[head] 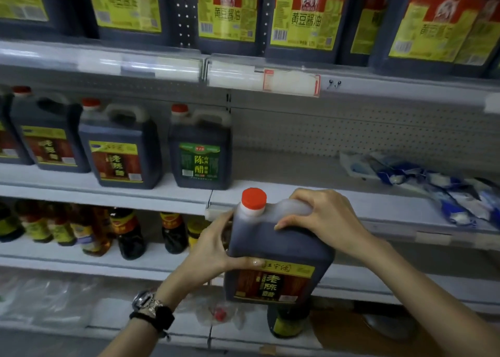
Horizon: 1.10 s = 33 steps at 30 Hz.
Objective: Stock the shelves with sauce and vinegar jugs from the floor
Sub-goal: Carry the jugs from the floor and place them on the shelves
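1. Gripping with both hands: left hand [213, 248] curled round the side, right hand [322, 218] curled over the top handle of the vinegar jug [278, 251].
2. Held in the air, red cap [253, 198] up, just in front of the middle shelf [297, 167].
3. On that shelf, to the left: green-label jug [200, 151], standing upright.
4. Further right, blue-and-white packets [433, 183] lying flat.
5. Up top, soy sauce jugs [305, 18] in a row.

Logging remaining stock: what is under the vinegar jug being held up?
Under the jug, gripped by the left hand and right hand, a dark bottle with a yellow label shows, beside crumpled clear plastic over something red. The jug covers the bottle's top.
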Motion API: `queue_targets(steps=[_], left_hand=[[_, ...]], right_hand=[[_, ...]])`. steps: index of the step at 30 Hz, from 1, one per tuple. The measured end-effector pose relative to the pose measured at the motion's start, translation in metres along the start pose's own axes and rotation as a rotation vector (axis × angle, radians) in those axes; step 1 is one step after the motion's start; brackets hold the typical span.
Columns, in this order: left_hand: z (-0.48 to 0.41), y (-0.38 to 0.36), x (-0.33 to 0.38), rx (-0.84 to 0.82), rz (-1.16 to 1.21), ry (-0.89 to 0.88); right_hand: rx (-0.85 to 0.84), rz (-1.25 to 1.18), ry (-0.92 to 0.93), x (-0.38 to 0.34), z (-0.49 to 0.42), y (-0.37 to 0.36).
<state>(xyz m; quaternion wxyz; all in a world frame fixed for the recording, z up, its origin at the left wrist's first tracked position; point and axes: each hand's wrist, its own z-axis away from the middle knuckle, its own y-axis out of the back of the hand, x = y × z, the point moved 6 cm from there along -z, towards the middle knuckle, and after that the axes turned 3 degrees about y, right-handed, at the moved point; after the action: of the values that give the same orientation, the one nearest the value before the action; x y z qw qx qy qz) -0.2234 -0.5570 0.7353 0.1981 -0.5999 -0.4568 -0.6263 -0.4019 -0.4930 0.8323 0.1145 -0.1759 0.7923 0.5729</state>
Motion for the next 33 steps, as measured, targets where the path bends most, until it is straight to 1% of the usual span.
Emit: queue_targets(steps=[5,8,10,12,14,17,21,26,29,33], left_hand=[[-0.08,0.012,0.0,-0.071,-0.004,-0.028],[-0.125,0.018,0.005,-0.092,-0.014,-0.065],[-0.149,0.019,0.003,-0.106,0.004,-0.041],[-0.165,0.02,0.0,-0.13,0.044,0.007],[-0.179,0.023,0.005,-0.149,0.068,0.009],[-0.2,0.026,0.009,-0.119,0.074,0.007],[-0.219,0.026,-0.005,-0.045,0.043,0.073],[-0.23,0.023,-0.017,-0.073,0.129,0.107],[-0.227,0.02,-0.022,-0.065,0.151,0.134],[-0.217,0.012,-0.023,-0.064,0.17,0.104]], right_hand=[[0.065,0.011,-0.053,0.03,-0.053,0.009],[0.133,0.019,-0.07,0.046,-0.086,0.019],[0.18,0.016,-0.097,0.059,-0.106,0.026],[0.193,0.037,-0.097,0.065,-0.123,0.032],[0.187,0.066,-0.086,0.066,-0.139,0.037],[0.179,0.087,-0.086,0.075,-0.159,0.044],[0.044,0.095,-0.123,0.096,-0.181,0.024],[0.081,0.204,-0.047,0.102,-0.207,0.013],[0.108,0.177,-0.03,0.107,-0.207,0.01],[0.123,0.216,-0.034,0.107,-0.201,0.006]])
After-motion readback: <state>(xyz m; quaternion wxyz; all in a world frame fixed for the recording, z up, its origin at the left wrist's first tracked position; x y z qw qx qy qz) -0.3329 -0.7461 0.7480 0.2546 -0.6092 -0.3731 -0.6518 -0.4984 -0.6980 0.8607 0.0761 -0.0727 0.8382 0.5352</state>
